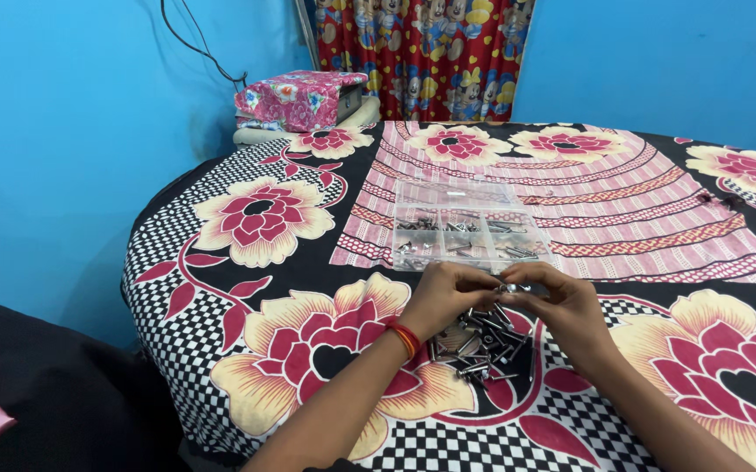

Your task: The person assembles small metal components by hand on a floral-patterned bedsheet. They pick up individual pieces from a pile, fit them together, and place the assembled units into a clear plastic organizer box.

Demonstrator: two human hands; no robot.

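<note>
Both my hands are raised just above a loose pile of screws, which lies on the flowered bedsheet directly beneath and between my wrists. My left hand is curled, its fingertips pinched together toward the right. My right hand is curled the same way, its fingertips meeting those of the left. Between the two sets of fingertips sits a small metal piece, apparently one screw; too small to tell which hand actually bears it, or whether both do. A red and orange thread band circles my left wrist.

Just beyond my fingertips, away from me, lies a clear plastic compartment box, lid open. Its nearer compartments hold sorted screws; the farther section looks mostly bare. Box and pile are near each other but not touching.

Well beyond the box, off to my left, a pink flowered bundle rests by the blue wall. A red printed curtain hangs straight ahead.
</note>
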